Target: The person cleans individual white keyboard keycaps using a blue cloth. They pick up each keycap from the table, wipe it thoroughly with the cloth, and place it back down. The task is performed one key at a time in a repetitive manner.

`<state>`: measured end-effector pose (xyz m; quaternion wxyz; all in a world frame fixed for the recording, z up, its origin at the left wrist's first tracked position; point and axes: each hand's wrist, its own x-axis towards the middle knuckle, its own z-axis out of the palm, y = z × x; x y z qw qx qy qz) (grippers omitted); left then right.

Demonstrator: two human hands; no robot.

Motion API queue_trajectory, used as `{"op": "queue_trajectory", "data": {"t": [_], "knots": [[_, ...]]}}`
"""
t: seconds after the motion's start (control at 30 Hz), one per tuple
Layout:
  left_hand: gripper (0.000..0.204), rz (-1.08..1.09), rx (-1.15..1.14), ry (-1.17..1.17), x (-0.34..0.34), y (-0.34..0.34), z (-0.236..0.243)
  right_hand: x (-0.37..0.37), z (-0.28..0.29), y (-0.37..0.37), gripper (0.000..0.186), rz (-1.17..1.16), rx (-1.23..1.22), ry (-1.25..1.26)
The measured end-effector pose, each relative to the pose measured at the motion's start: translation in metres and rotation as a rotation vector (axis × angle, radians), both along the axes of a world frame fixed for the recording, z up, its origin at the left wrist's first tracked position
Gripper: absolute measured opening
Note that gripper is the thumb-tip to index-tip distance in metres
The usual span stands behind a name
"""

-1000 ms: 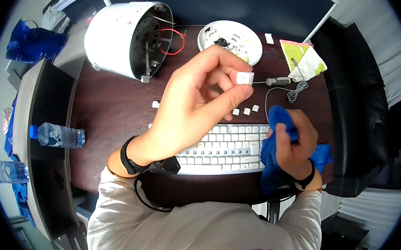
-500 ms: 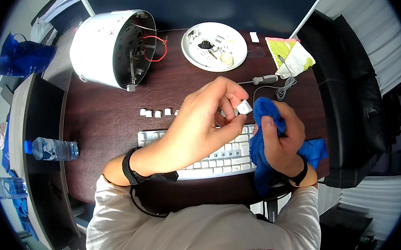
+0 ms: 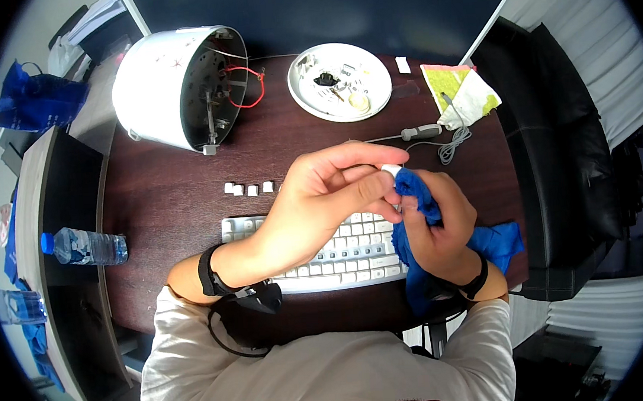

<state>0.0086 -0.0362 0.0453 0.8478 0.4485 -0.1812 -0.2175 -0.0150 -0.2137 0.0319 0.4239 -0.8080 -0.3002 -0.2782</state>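
Note:
Between the fingertips of my left hand point(image 3: 335, 188) a small white keycap point(image 3: 392, 170) is pinched, partly hidden by the fingers. My right hand point(image 3: 446, 218) is closed round a blue cloth point(image 3: 418, 194), whose bunched end presses against the keycap. The rest of the cloth hangs down toward the desk's front edge. Below both hands lies a white keyboard point(image 3: 342, 279), with a row of bare switches showing where keycaps are off. Several loose white keycaps point(image 3: 252, 190) stand in a row behind the keyboard, some hidden by my left hand.
A white appliance housing point(image 3: 157, 89) with red wires lies on its side at the back left. Behind my hands sit a white plate point(image 3: 304, 105) of small parts, a grey-handled screwdriver point(image 3: 421, 132), a coiled cable point(image 3: 452, 147) and a folded cloth point(image 3: 471, 100). A water bottle point(image 3: 90, 246) lies at left.
The blue cloth and the keycap have come together; before, they were slightly apart. My left fingers have closed further over the keycap, and the view has shifted slightly.

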Motion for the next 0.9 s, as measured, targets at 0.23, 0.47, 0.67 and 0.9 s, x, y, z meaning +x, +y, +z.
{"op": "queue_trajectory", "data": {"t": [0.23,0.47,0.67,0.9], "knots": [[0.022,-0.015,-0.008,0.081,0.0021,0.0002,-0.0009,0.0004,-0.0001,0.0014,0.037,-0.028,-0.028,-0.037],[0.017,-0.040,0.060,0.064,0.0065,0.0028,-0.0040,0.0038,-0.0053,-0.0026,0.036,-0.045,-0.048,-0.031],[0.013,0.006,0.128,0.003,0.0045,0.0040,-0.0045,0.0056,-0.0016,-0.0002,0.037,-0.008,-0.115,-0.097],[0.012,0.036,0.103,0.006,0.0009,0.0025,-0.0046,0.0057,-0.0059,-0.0010,0.037,0.026,-0.084,-0.121]]}}
